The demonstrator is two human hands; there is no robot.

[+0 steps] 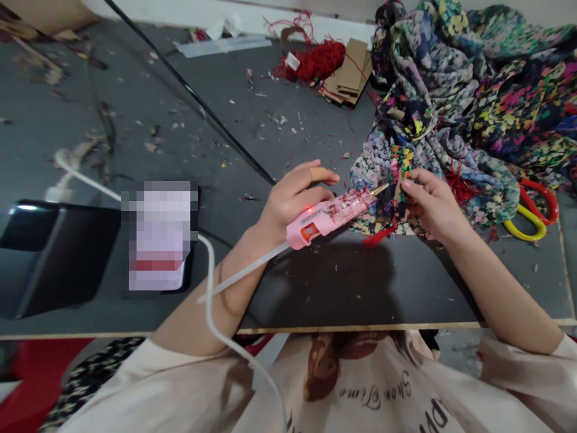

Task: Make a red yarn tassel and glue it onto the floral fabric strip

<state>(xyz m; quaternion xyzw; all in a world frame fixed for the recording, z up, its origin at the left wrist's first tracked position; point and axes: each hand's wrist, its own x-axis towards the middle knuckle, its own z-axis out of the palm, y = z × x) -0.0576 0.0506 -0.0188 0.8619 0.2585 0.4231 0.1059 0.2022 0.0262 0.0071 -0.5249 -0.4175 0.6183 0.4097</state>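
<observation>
My left hand (288, 195) grips a pink hot glue gun (322, 222), with a small red light lit on its body and a translucent glue stick (252, 269) poking out of its rear. Red thread and glue residue cling to its front. The metal nozzle points right, close to a small floral strip (402, 174) that my right hand (430, 204) pinches between thumb and fingers. Part of that strip looks brown, like cardboard. A red tassel (379, 237) lies just below it. Whether the nozzle touches the strip I cannot tell. Crumpled floral fabric (442, 78) lies behind.
Scissors (525, 225) with red and yellow handles lie right, partly under the fabric. Red yarn (315, 60) and cardboard pieces (349, 72) sit at the back. A phone (192, 240), a dark device (81, 258), a white cable (210, 282) and a black cord (193, 93) are left.
</observation>
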